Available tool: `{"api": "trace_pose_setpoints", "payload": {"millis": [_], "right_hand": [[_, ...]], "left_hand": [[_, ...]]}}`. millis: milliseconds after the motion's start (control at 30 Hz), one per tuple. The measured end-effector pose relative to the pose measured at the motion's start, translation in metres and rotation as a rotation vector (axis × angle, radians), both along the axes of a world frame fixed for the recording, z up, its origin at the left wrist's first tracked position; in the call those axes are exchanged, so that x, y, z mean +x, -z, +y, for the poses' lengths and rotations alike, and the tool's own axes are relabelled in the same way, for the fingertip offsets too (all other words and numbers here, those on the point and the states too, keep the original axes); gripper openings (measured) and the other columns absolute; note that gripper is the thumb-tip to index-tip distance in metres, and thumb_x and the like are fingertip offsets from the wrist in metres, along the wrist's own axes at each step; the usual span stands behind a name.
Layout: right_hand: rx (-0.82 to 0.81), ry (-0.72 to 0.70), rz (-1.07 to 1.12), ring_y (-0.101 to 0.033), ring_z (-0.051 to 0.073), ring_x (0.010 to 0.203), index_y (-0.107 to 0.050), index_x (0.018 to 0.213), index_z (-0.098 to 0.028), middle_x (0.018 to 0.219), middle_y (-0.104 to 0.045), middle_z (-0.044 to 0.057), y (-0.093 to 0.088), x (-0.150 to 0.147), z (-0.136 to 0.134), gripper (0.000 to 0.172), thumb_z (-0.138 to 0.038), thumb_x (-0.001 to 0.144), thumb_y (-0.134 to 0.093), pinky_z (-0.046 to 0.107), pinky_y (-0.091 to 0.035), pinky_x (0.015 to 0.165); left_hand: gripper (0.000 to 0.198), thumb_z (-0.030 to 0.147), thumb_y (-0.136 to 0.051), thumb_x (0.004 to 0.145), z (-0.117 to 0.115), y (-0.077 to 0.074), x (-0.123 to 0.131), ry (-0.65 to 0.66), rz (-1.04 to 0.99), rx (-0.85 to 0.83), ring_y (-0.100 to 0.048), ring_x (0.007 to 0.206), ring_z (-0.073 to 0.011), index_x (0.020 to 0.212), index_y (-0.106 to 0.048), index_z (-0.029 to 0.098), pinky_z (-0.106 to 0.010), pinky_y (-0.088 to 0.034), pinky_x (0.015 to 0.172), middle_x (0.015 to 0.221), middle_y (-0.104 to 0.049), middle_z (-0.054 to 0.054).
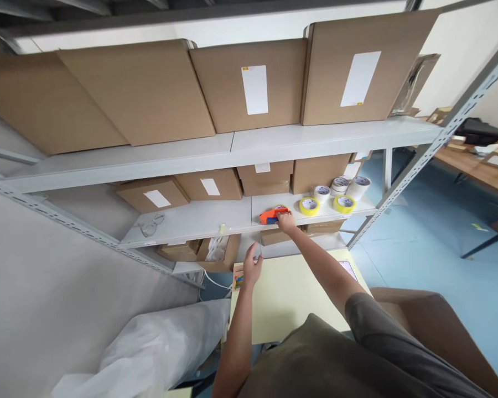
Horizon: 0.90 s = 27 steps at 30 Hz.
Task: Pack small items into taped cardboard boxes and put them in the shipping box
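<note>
- two hands reach forward: your right hand [286, 221] is closed around the grip of an orange and blue tape dispenser [269, 215], while your left hand [253, 267] holds nothing, fingers spread and lifted near the table's far left corner.
- the dispenser sits at the front edge of the middle shelf [195, 218], left of two yellow tape rolls [309, 206] and three white rolls [321, 193].
- to your dispenser's left, the shelf surface runs on toward a loose coil of thin cable [151, 225]; behind it, cardboard boxes [209, 185] limit your reach.
- the upper shelf [161, 160] overhangs above your right hand; below your arms is the pale yellow table [299, 298], its far edge close to the shelving.
- white labels [255, 90] are stuck on two upper boxes, each with a small orange-yellow mark; you can't read their writing, nor the print inside the roll cores.
- your fingers cover part of the dispenser's blue handle, and the roll in it is hard to make out.
- your right forearm partly hides a flat, light-screened object [348, 270]; a colourful item [238, 276] beside your left wrist is too small to identify.
- the upper left box [37, 105] is cut off by the picture's border.
</note>
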State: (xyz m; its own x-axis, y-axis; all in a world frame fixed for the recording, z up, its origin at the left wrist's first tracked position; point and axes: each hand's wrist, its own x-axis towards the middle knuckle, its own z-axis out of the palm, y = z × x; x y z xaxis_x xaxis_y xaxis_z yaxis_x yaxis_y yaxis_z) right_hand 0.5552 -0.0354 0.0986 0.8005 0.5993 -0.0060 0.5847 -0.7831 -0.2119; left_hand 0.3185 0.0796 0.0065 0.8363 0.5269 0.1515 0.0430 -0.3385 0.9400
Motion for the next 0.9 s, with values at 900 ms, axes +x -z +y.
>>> {"api": "trace_pose_setpoints", "payload": {"millis": [900], "right_hand": [[-0.04, 0.56, 0.354, -0.075, 0.03, 0.1, -0.073, 0.107, -0.013, 0.106, -0.079, 0.017, 0.254, -0.183, -0.336, 0.025, -0.016, 0.086, -0.059, 0.039, -0.055, 0.09]], "left_hand": [[0.046, 0.032, -0.061, 0.096, -0.156, 0.064, -0.055, 0.169, 0.196, -0.035, -0.067, 0.124, -0.0259, 0.141, -0.065, 0.027, -0.038, -0.061, 0.094, 0.145, -0.065, -0.012]]}}
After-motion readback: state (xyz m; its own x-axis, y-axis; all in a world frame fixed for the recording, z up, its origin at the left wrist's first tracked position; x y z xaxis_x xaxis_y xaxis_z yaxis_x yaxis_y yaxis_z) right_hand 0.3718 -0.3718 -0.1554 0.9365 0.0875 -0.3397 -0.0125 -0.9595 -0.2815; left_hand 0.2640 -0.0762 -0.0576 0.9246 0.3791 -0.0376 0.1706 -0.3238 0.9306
